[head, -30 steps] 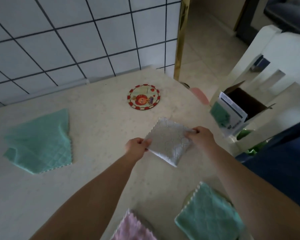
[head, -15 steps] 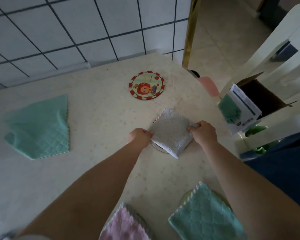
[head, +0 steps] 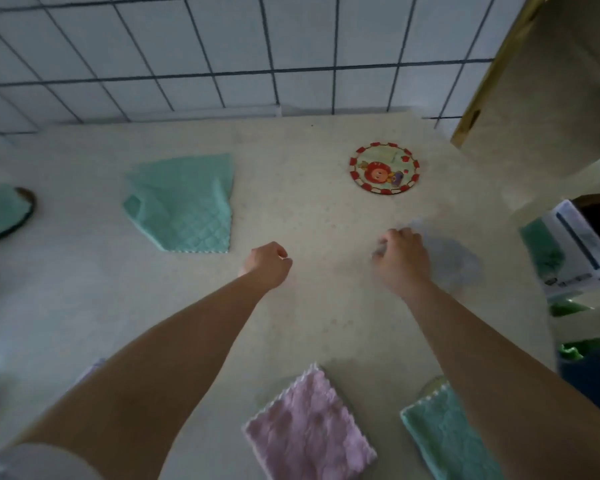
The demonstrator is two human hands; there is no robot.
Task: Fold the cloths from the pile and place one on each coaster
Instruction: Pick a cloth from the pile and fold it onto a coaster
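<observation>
Countertop (head: 187, 323), left hand (head: 269, 263) released white cloth (head: 454, 258), right hand (head: 400, 259) remains

A mint-green quilted cloth (head: 184, 206) lay at ten o'clock; the round coaster (head: 384, 168) at one o'clock had a red-and-white checked rim and a red cartoon face. A pink cloth (head: 307, 426) sat at six o'clock, another mint-green folded cloth (head: 444, 434) at five. White wall tiles (head: 222, 46) carried dark grout.
</observation>
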